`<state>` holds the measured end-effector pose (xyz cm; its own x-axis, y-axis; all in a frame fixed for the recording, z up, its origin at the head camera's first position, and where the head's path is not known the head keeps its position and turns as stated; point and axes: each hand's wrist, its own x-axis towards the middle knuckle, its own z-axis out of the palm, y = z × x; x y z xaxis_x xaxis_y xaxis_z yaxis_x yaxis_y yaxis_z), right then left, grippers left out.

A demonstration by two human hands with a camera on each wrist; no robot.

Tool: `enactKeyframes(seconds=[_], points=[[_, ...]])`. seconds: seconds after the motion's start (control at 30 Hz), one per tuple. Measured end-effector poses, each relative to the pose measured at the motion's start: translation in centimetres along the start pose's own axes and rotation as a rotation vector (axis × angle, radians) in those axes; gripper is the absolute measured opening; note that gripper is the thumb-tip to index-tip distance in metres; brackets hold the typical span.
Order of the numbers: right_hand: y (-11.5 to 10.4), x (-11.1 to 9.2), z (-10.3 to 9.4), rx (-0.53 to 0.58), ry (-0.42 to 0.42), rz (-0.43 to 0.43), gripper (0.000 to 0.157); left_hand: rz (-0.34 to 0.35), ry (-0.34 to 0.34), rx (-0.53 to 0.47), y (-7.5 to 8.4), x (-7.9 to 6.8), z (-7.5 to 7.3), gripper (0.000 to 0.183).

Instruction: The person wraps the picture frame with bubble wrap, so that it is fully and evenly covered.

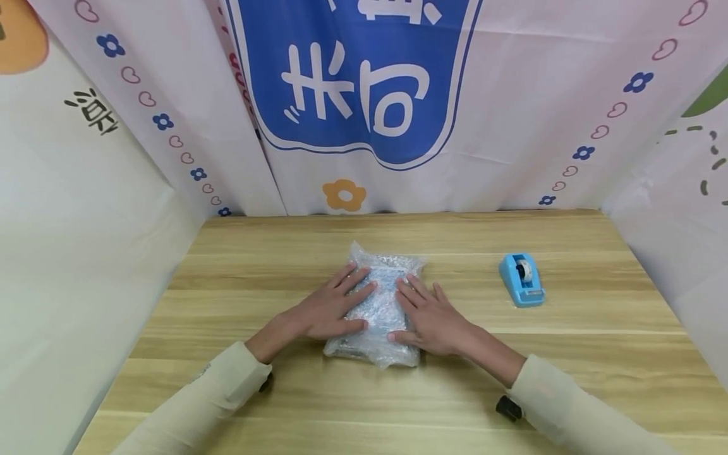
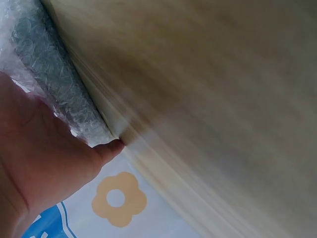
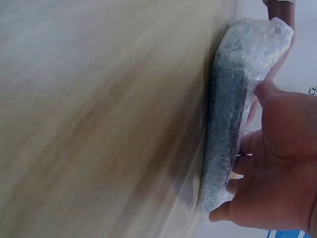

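Note:
A flat rectangular package in bubble wrap [image 1: 380, 309] lies on the wooden table, something bluish showing through the clear wrap. My left hand [image 1: 332, 308] rests on its left side with fingers spread and fairly straight. On the right side lies my right hand [image 1: 431, 321], its fingers also extended over the top. The left wrist view shows the wrapped package's edge [image 2: 59, 74] beside the left hand [image 2: 49, 153]. From the right wrist, the package [image 3: 228, 114] appears side-on against the table, with the right hand [image 3: 277, 168] over its upper face. What is inside cannot be made out clearly.
A blue tape dispenser [image 1: 522, 281] with a roll of tape stands to the right of the package. The wooden table [image 1: 239, 253] ends at a printed cloth backdrop [image 1: 483, 170]. White cloth walls rise on the left and right sides.

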<state>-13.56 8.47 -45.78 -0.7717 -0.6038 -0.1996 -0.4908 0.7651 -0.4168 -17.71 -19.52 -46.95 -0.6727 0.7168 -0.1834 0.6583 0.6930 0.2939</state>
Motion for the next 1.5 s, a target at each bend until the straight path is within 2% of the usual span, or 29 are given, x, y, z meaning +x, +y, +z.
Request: enactKeyframes(seconds=[0.2,0.37,0.5,0.67,0.9,1.07,1.3,1.4,1.5], points=[[-0.2,0.0,0.4,-0.022,0.016,-0.002,0.087,-0.043,-0.005,0.005,0.6,0.1,0.0,0.087],[-0.1,0.0,0.9,-0.054,0.065,-0.007,0.088,-0.055,-0.025,0.017,0.8,0.3,-0.1,0.091],[0.1,0.1,1.1,-0.095,0.086,-0.039,0.089,-0.064,-0.04,0.012,0.9,0.3,-0.2,0.091],[0.3,0.5,0.7,-0.176,0.044,-0.104,0.082,-0.062,-0.044,0.018,1.0,0.3,-0.2,0.09],[0.2,0.8,0.1,-0.217,-0.019,-0.103,0.08,-0.05,-0.013,0.056,1.0,0.3,0.1,0.09],[-0.1,0.9,-0.1,-0.225,-0.04,-0.084,0.081,-0.044,0.001,0.101,1.3,0.2,0.3,0.089],[-0.2,1.0,0.0,-0.242,-0.031,-0.077,0.082,-0.073,-0.005,0.089,1.5,0.3,0.2,0.088],[-0.1,1.0,0.1,-0.212,-0.022,-0.093,0.081,-0.079,-0.016,0.086,1.4,0.3,0.1,0.089],[0.3,1.0,0.2,-0.135,-0.021,-0.122,0.081,-0.087,-0.022,0.079,1.3,0.2,0.2,0.089]])
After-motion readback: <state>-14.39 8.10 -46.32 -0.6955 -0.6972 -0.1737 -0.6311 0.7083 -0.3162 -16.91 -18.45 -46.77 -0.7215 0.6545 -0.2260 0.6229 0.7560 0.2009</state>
